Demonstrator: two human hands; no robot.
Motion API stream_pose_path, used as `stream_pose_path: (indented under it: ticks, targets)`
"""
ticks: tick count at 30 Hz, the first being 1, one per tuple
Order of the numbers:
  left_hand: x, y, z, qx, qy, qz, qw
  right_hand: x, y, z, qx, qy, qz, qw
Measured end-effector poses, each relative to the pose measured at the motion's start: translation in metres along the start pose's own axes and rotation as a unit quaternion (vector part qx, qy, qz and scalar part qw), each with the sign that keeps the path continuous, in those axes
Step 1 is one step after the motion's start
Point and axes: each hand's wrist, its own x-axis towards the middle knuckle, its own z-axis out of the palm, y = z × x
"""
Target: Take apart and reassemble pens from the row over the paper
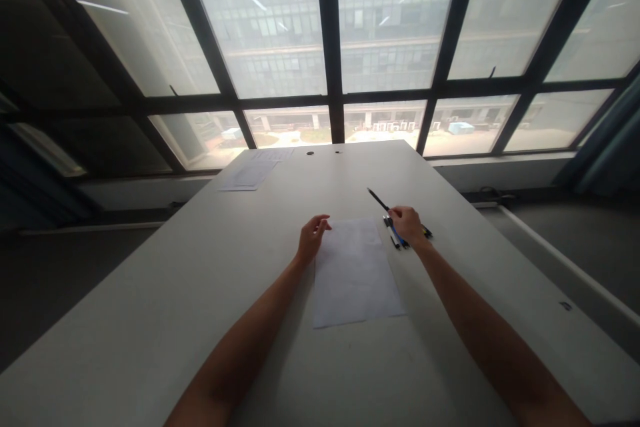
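Note:
A white sheet of paper [355, 273] lies flat on the white table in front of me. My left hand [312, 238] rests at its upper left edge, with loosely bent fingers and a small gap between thumb and forefinger; it holds nothing. To the right of the sheet, my right hand [407, 223] is closed on a slim black pen [378, 199], whose far end points up and to the left. Several more pens [393, 233] lie beneath and beside that hand, among them white, blue and black ones; the hand partly hides them.
More papers [247, 175] lie at the table's far left. Two small round dark spots, one a hole [310, 153], are near its far edge. A small dark mark [565, 305] shows at the right edge. Large framed windows [334, 47] stand beyond the table [200, 320].

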Motion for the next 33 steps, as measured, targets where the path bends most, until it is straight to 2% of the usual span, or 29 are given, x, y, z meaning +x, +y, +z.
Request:
stream_pose_path:
  ticks: [3, 6, 10, 13, 18, 25, 27, 29, 31, 33]
  targets:
    - [-0.002, 0.003, 0.0, 0.005, 0.017, 0.005, 1.0, 0.014, 0.045, -0.022, -0.029, 0.006, 0.06, 0.998]
    - [-0.003, 0.004, 0.0, 0.016, 0.019, 0.002, 1.0, 0.015, 0.086, -0.039, -0.084, 0.015, 0.107, 0.991]
    - [-0.002, 0.005, 0.0, 0.03, 0.01, 0.001, 1.0, 0.007, 0.113, -0.044, -0.136, -0.011, 0.13, 0.982]
    - [-0.002, 0.004, 0.0, 0.034, 0.003, 0.004, 0.999, 0.003, 0.117, -0.039, -0.15, -0.035, 0.13, 0.98]
    - [-0.002, 0.003, -0.001, 0.048, -0.001, -0.001, 0.999, -0.001, 0.116, -0.035, -0.132, -0.033, 0.135, 0.981]
    - [-0.005, 0.01, -0.005, 0.071, 0.035, -0.005, 0.997, -0.007, 0.114, -0.04, -0.121, -0.048, 0.094, 0.987]
    - [-0.002, 0.01, -0.011, 0.088, 0.047, -0.007, 0.995, -0.008, 0.111, -0.04, -0.132, -0.018, 0.076, 0.988]
    - [0.004, 0.008, -0.019, 0.11, 0.046, -0.01, 0.993, -0.011, 0.105, -0.039, -0.126, 0.042, 0.028, 0.991]
    - [0.009, 0.004, -0.028, 0.147, 0.021, -0.004, 0.989, -0.016, 0.095, -0.035, -0.088, 0.089, -0.04, 0.991]
    - [0.012, 0.0, -0.034, 0.201, -0.02, 0.012, 0.979, -0.024, 0.08, -0.03, -0.048, 0.094, -0.097, 0.99]
